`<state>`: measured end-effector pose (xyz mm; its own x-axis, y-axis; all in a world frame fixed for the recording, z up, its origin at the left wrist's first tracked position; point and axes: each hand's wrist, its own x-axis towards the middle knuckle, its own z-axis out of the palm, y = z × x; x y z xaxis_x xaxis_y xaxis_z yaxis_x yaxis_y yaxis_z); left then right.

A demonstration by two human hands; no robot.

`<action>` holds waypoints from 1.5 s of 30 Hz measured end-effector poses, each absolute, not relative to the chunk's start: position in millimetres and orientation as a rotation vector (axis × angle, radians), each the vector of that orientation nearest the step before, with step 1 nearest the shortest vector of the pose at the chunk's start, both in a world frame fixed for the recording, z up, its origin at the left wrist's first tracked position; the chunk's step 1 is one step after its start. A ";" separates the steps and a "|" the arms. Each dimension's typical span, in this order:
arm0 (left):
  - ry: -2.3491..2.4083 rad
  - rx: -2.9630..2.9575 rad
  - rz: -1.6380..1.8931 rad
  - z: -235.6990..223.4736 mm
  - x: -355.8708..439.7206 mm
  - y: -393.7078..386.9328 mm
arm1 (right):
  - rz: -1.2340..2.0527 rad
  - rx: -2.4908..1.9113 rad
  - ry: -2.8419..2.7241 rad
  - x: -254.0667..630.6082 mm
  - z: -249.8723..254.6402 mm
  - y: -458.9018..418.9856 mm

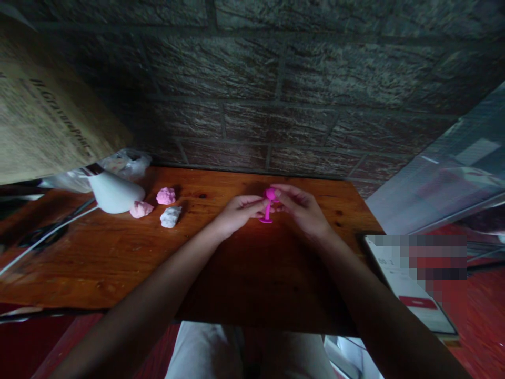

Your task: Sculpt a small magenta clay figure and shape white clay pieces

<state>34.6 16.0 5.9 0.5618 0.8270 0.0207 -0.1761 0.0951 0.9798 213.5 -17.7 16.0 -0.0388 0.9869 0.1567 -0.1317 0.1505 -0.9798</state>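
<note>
We note, left to right: white cone-shaped base (114,192), pale pink crumpled lump (141,209) just beside it, bright pink lump (166,196), greyish-white lump (170,217), all on brown wooden table (98,263). Our left hand (241,211) pinches stem of magenta round-topped, flat-footed piece (267,215), between hands over table; our right hand (303,209) grips round top.

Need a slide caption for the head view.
Left hand and right hand hold a magenta piece at a wooden table, with two pink lumps and a white lump to the left.
</note>
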 end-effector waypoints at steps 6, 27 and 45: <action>0.566 1.110 0.807 5.3 34.6 15.4 | 1.198 -0.947 -1.225 214.0 16.6 -17.8; 0.557 1.089 0.860 0.4 39.4 14.3 | 1.169 -0.957 -1.231 209.4 13.2 -16.9; 0.650 1.232 0.826 6.1 38.2 13.3 | 1.146 -0.946 -1.184 211.1 15.9 -17.5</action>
<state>38.2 13.3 6.1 0.5584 0.8295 0.0065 -0.1895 0.1199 0.9745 211.1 -17.5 15.9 0.0050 0.9813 0.1924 -0.1605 0.1907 -0.9684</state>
